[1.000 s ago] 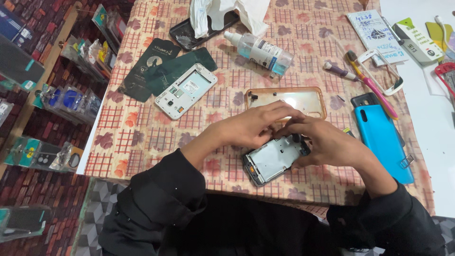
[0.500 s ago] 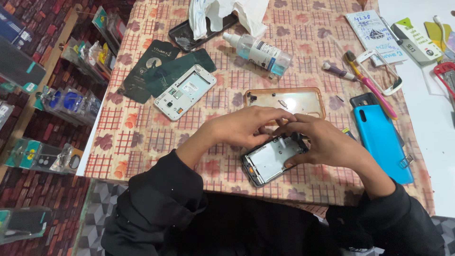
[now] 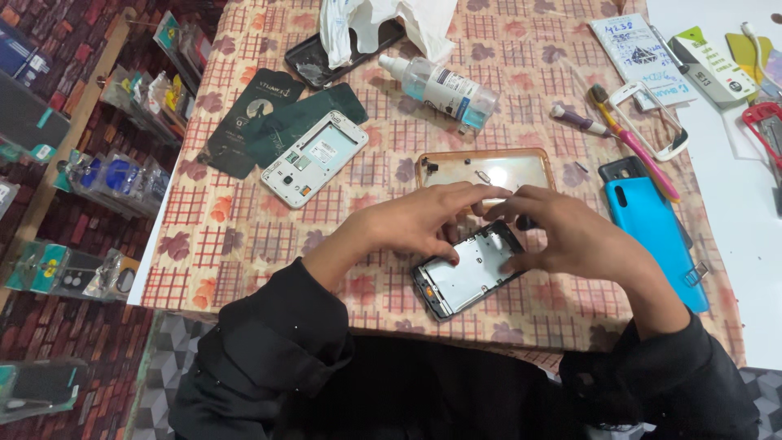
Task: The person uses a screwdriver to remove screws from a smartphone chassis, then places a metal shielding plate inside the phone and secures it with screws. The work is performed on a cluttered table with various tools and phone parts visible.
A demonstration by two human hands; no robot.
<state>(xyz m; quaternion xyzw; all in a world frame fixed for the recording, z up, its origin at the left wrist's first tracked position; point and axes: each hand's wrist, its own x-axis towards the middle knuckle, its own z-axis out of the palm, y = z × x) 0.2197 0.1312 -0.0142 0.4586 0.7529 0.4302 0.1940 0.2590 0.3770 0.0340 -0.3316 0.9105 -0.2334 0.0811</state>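
Item: opened phone frame point(image 3: 468, 275), black-edged, its pale metal inner plate facing up, lying at an angle on the patterned tablecloth point(image 3: 244, 236) near the table's front edge. We note little change over the last second: the frame has turned slightly and now shows more of its plate, while both hands have stayed closed in on its upper end. We judge the work to be fine handling at that top edge, continuing rather than finished.

Left hand point(image 3: 415, 222): fingers drawn together in a narrow pinch, tips at the frame's top corner, thumb resting on the plate's left side. We cannot tell whether a small part sits between the fingertips.

Right hand point(image 3: 570, 240): curled over the frame's right edge, fingers bent close, gripping and steadying the frame.

Just beyond the hands: a clear phone case with an orange rim point(image 3: 485, 171), lying flat. To the right, near the right wrist: a blue phone back point(image 3: 652, 232), with a black one partly under it.

Farther out on the left: a white phone mid-frame point(image 3: 314, 157), resting on dark green packets point(image 3: 261, 122). At the far edge: a spray bottle point(image 3: 444, 85) on its side, a crumpled white cloth point(image 3: 383, 20) over a black cover, a pink-handled tool point(image 3: 639, 151), and a white phone bezel point(image 3: 652, 118)
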